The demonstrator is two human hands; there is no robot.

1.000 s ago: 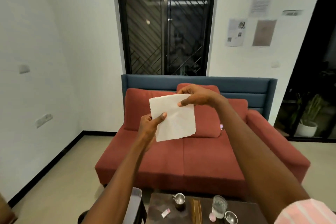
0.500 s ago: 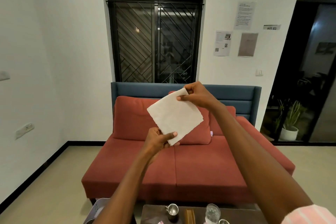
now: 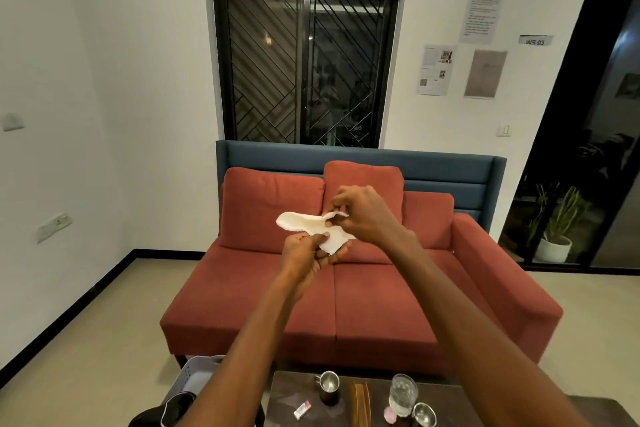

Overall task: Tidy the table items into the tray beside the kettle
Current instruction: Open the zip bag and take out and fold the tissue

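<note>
The white paper napkin (image 3: 313,230) is held up in the air in front of the red sofa (image 3: 360,295), pinched at its near edge by the left hand (image 3: 304,255) and at its far edge by the right hand (image 3: 362,215), apparently mid-fold. Little of the tidying looks done: on the dark table (image 3: 287,395) below stand a steel mug (image 3: 328,385), a glass tumbler (image 3: 401,393), a small steel cup (image 3: 424,414) and a pink-and-white sachet (image 3: 302,410). No tray or kettle can be made out.

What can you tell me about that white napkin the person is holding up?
The napkin is a thin, soft-looking white sheet, paper or cloth, with a slightly rough edge. It is held in the air in front of the red sofa, lying nearly flat and curling. The left hand pinches its near edge, and the right hand pinches its far side.
</note>
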